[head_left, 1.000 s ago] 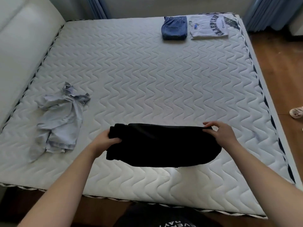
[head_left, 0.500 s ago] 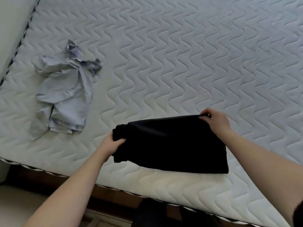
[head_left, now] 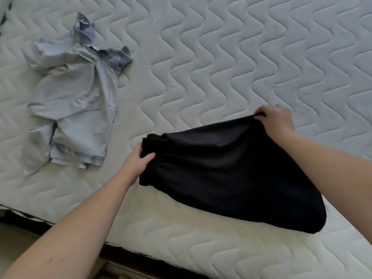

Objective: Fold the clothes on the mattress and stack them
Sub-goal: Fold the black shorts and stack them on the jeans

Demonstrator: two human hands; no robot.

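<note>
Head view: left hand (head_left: 141, 161) grips the gathered waistband of the black garment (head_left: 237, 174), right hand (head_left: 276, 122) pinches its far edge; it lies half-folded near the mattress (head_left: 221, 57) front edge. Pale blue shirt (head_left: 74, 105) sits crumpled to the left, untouched. Count: two garments, no stack visible. Judging mid-task.

One black garment (head_left: 237, 178), one crumpled pale-blue shirt (head_left: 74, 101), two hands (left (head_left: 138, 164), right (head_left: 277, 121)), one mattress (head_left: 221, 57)
</note>
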